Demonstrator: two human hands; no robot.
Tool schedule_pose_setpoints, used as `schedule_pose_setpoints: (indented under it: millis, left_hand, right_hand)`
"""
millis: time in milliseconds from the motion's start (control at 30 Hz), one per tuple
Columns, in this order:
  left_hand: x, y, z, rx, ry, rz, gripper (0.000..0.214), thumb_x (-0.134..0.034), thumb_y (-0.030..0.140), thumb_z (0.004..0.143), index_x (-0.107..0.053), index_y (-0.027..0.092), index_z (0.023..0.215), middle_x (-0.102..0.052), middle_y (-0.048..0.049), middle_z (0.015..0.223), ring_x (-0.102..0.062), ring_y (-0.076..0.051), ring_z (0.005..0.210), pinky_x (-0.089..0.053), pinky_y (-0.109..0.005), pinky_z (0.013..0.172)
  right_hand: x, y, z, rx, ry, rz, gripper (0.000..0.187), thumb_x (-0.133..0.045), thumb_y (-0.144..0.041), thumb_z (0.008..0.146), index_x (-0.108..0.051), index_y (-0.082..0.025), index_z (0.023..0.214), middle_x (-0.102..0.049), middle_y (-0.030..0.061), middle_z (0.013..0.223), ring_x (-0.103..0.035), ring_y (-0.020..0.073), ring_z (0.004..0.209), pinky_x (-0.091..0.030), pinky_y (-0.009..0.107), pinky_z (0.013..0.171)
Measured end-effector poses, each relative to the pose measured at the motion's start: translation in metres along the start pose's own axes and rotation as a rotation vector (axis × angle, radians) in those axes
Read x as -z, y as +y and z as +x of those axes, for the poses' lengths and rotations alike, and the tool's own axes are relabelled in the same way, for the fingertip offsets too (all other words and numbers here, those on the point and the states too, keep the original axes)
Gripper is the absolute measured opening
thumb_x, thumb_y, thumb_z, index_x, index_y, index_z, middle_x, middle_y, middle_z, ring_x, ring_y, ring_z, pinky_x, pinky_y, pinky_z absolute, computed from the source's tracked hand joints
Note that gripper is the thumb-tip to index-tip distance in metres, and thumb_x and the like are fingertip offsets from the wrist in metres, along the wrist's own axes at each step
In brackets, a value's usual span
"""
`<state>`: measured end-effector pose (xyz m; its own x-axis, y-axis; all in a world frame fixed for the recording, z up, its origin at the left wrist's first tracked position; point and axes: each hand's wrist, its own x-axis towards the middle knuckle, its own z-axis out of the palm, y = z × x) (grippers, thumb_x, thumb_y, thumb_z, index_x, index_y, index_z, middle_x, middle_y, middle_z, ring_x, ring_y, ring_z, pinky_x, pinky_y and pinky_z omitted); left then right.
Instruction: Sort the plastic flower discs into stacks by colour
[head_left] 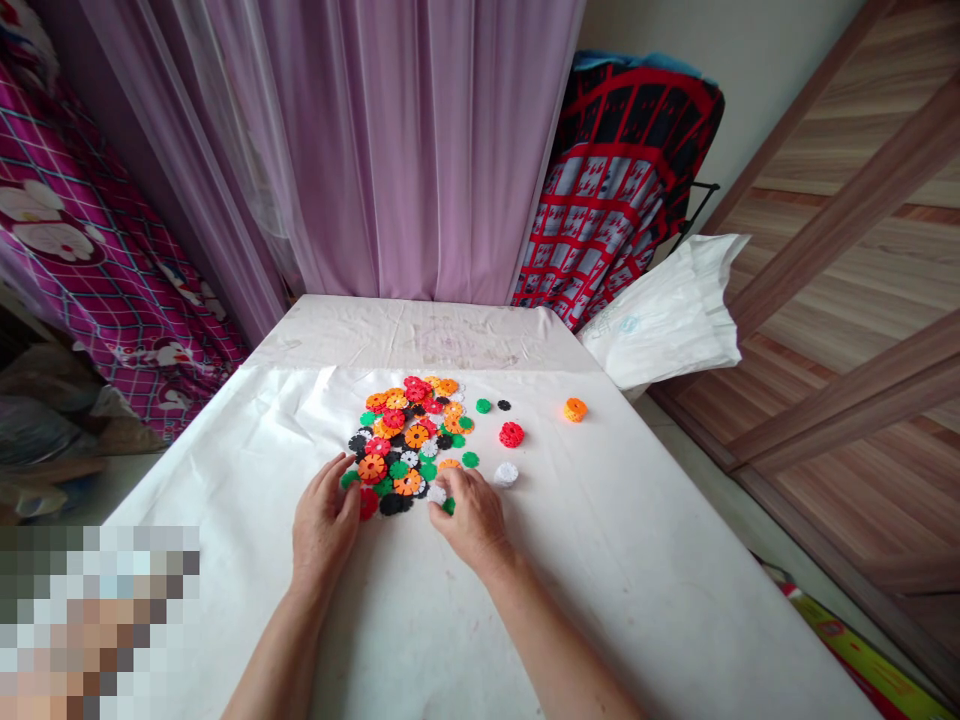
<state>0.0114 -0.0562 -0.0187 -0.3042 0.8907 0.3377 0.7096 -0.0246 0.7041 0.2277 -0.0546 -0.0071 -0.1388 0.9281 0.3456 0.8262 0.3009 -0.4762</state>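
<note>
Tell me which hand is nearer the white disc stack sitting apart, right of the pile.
Right. The right hand lies just left of the white disc stack, slightly nearer the person; the left hand is farther left, across the near edge of the pile.

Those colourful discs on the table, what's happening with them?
A person has both hands at the near edge of a pile of discs on a white-covered table. The left hand rests open against it; the right hand has fingertips on a white disc. A red stack, a white stack and an orange stack sit apart to its right.
</note>
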Motion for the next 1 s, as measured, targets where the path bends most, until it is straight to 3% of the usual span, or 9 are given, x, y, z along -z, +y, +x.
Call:
schedule_pose_setpoints:
  millis: [200, 367, 800, 1000]
  left_hand:
    - [0.001, -0.001, 0.0, 0.004, -0.008, 0.027, 0.042, -0.047, 0.038, 0.085, -0.068, 0.023, 0.117, -0.067, -0.0076, 0.13, -0.067, -0.024, 0.103, -0.054, -0.039, 0.093]
    - [0.0, -0.002, 0.0, -0.006, -0.001, 0.04, 0.04, -0.049, 0.038, 0.084, -0.068, 0.025, 0.117, -0.068, -0.0055, 0.129, -0.068, -0.022, 0.098, -0.054, -0.037, 0.092]
    - [0.002, 0.001, -0.001, 0.033, -0.001, 0.031, 0.041, -0.048, 0.041, 0.084, -0.069, 0.026, 0.116, -0.067, -0.0049, 0.129, -0.067, -0.022, 0.099, -0.056, -0.036, 0.086]
    - [0.002, 0.0, 0.0, 0.028, -0.014, 0.037, 0.042, -0.048, 0.04, 0.084, -0.069, 0.026, 0.117, -0.067, -0.006, 0.13, -0.067, -0.023, 0.1, -0.055, -0.038, 0.088]
  right_hand:
    - [0.044, 0.048, 0.005, -0.163, 0.279, -0.025, 0.024, -0.063, -0.025, 0.076, -0.059, -0.023, 0.099, -0.072, 0.0038, 0.095, -0.063, 0.0204, 0.089, -0.049, 0.031, 0.078]
    - [0.061, 0.074, 0.002, -0.249, 0.226, -0.036, 0.032, -0.064, -0.026, 0.071, -0.059, -0.025, 0.102, -0.073, 0.0022, 0.095, -0.064, 0.0213, 0.091, -0.048, 0.032, 0.077]
    - [0.056, 0.074, 0.0, -0.228, 0.168, -0.052, 0.032, -0.066, -0.028, 0.073, -0.06, -0.025, 0.104, -0.073, 0.0023, 0.099, -0.065, 0.0212, 0.093, -0.049, 0.033, 0.079]
    - [0.053, 0.087, -0.013, -0.231, 0.099, -0.012, 0.05, -0.069, -0.026, 0.07, -0.056, -0.023, 0.117, -0.072, 0.0057, 0.106, -0.066, 0.0228, 0.098, -0.051, 0.036, 0.085]
